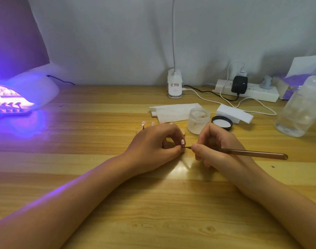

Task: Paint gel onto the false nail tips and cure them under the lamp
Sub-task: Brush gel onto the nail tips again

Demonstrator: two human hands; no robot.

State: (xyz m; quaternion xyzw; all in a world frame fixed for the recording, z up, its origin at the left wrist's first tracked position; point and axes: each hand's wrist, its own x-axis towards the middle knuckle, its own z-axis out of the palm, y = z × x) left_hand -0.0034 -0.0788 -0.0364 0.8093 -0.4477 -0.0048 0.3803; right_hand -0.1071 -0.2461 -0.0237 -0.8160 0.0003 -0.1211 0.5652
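Observation:
My left hand (157, 142) pinches a small pink false nail tip (183, 142) between thumb and forefinger, low over the wooden table (99, 177). My right hand (218, 146) grips a thin brown brush (252, 153); its fine point touches the base of that tip. Behind my left hand a row of pink nail tips on stands (148, 124) is partly hidden by my knuckles. At the far left the white curing lamp (33, 90) glows violet, with several dark stands inside it.
An open frosted jar (198, 121) and its black lid (221, 122) sit just behind my hands, beside white paper (175, 111) and a white block (234, 113). A power strip with cables (252, 90), a clip lamp base (174, 85) and a clear bottle (301, 106) stand further back and right.

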